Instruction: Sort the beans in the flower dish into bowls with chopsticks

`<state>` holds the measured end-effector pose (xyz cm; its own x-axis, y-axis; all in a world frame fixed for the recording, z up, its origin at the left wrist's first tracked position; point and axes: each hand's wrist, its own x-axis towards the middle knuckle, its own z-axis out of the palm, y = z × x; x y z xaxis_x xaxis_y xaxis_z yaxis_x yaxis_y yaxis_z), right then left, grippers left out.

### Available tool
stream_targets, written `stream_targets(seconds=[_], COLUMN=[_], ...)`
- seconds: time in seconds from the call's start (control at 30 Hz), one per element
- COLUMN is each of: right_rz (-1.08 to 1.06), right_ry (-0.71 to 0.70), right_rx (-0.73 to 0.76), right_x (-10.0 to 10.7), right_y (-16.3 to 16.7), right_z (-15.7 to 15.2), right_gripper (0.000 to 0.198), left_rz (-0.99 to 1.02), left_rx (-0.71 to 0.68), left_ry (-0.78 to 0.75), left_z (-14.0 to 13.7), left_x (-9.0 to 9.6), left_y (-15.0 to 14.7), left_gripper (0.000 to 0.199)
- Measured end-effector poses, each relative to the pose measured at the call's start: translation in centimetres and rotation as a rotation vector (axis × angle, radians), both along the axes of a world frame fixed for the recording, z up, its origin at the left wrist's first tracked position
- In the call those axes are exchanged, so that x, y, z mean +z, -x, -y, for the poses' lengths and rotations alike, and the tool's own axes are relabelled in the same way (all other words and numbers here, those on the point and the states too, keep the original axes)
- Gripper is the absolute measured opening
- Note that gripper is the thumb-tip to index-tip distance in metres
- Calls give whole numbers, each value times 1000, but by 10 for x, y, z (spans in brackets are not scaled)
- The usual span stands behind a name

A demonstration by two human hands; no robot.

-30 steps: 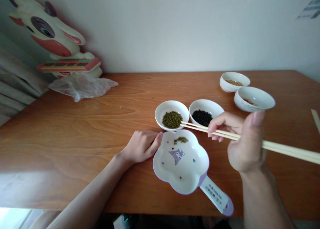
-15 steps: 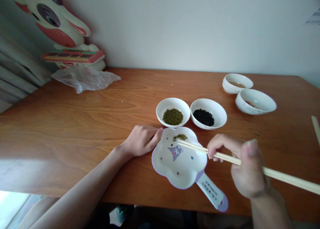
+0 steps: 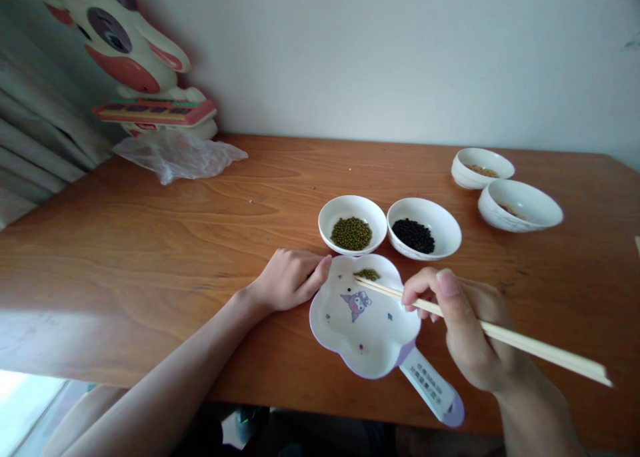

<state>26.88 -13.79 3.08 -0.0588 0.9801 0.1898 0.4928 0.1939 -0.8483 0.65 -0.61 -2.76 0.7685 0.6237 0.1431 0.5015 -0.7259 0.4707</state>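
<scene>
My right hand (image 3: 470, 324) is closed around a pair of wooden chopsticks (image 3: 530, 342), thumb on top. Their tips touch or hover just by a small heap of green mung beans (image 3: 367, 274) in the upper part of a white flower-shaped plate (image 3: 370, 340). The plate has a lilac rim, a cartoon print and a labelled handle (image 3: 430, 384). At its upper left edge, my left hand (image 3: 290, 280) holds the rim, thumb against it and the other fingers curled partly out of sight. Just behind the plate stand a bowl of mung beans (image 3: 353, 234) and a bowl of black beans (image 3: 414, 236).
Two more white bowls stand at the back right, one with yellowish grains (image 3: 483, 170), the other (image 3: 520, 207) with reddish contents partly hidden. A crumpled plastic bag (image 3: 183, 157) and a cow-shaped toy keyboard (image 3: 155, 110) are at the back left. The wall rises behind the wooden table (image 3: 150, 244).
The whole view has shifted slightly. My right hand has turned and its thumb has come down along the chopsticks, whose tips are now at the left end of the bean heap.
</scene>
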Motion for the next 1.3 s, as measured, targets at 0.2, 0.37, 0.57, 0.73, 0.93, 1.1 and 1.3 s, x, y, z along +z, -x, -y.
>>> stream_targets(seconds=[0.2,0.37,0.57,0.73,0.93,1.1,1.3], right_rz=[-58,-53,-9,-35,-17,-6,-60], right_ry=[-2,7,10,-13,-7,7,0], right_rx=[-51,3,-17,-84,-98,-134,-113], right_x=[1,0,2,-2,-1,0,0], right_y=[-10,2,-1,-5,-6,-10,-6], right_z=[3,0,2,2,0,1,1], right_gripper=[54,51,50,50,53,55,57], left_rz=[0,3,0,5,-3,-12,-15], left_rx=[-10,-10,3,-6,6,16,18], left_ry=[-16,-11,0,-1,14,22,28], left_z=[0,0,0,0,0,0,-1], left_x=[-1,-1,-1,-1,-1,-2,-2], left_y=[0,1,0,0,1,1,1], left_gripper=[49,50,50,50,49,49,49])
